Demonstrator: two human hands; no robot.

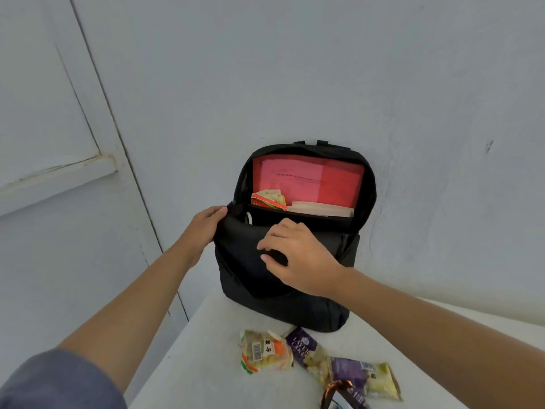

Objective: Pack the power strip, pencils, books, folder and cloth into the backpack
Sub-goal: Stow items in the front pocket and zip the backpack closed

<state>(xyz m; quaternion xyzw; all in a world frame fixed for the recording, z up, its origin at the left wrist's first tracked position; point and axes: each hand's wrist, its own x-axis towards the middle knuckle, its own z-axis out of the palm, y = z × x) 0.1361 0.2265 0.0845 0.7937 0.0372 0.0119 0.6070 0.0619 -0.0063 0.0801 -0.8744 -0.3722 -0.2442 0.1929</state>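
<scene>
A black backpack (295, 308) stands upright on a white table, leaning against the wall, its main compartment open. Inside, a red-pink folder (318, 180) stands at the back. In front of it lie a pale book (321, 208) and a red-and-yellow packet (268, 199). A bit of white (249, 217) shows at the left of the opening. My left hand (203, 228) grips the left edge of the folded-down front flap. My right hand (295, 256) pinches the black flap fabric in its middle.
Three snack packets lie on the table (206, 364) in front of the backpack: a yellow-orange one (265, 351), a purple cake packet (309, 351), a purple-yellow one (368, 377). A dark brown wrapper (339, 394) sits at the bottom edge. A door panel is on the left.
</scene>
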